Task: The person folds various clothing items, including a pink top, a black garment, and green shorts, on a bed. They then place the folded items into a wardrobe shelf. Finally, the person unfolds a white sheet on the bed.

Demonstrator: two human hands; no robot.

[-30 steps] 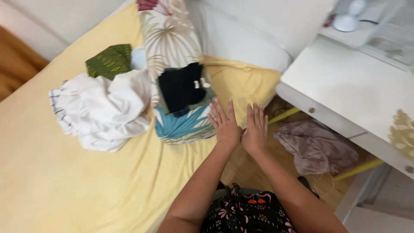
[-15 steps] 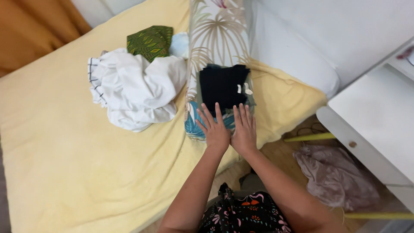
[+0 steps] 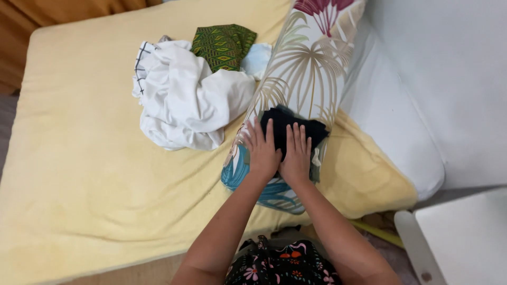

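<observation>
Both hands lie flat, side by side, on a small black folded garment (image 3: pixel 289 129) that sits on top of a long bolster pillow with a palm-leaf print (image 3: pixel 303 79), which runs from near to far along the right part of the bed; the left hand (image 3: pixel 262 150) has its fingers stretched out and slightly spread, its palm on the near left edge of the black cloth and partly on the pillow cover, gripping nothing; the right hand (image 3: pixel 297 155) lies just beside it, touching or nearly touching it, fingers straight and close together on the dark fabric, pressing rather than holding; judging from how things lie, this one piece looks already folded into a compact square and is being smoothed down, so it seems close to finished; to the left, on the yellow bedsheet (image 3: pixel 79 174), a crumpled white garment (image 3: pixel 185 100) lies in a loose heap, clearly not folded; beyond it, farther off, a green patterned cloth (image 3: pixel 222 45) looks folded, and a pale blue cloth (image 3: pixel 259 58) shows just beside it, its state too hidden to tell; so at least the white heap appears left to do.
</observation>
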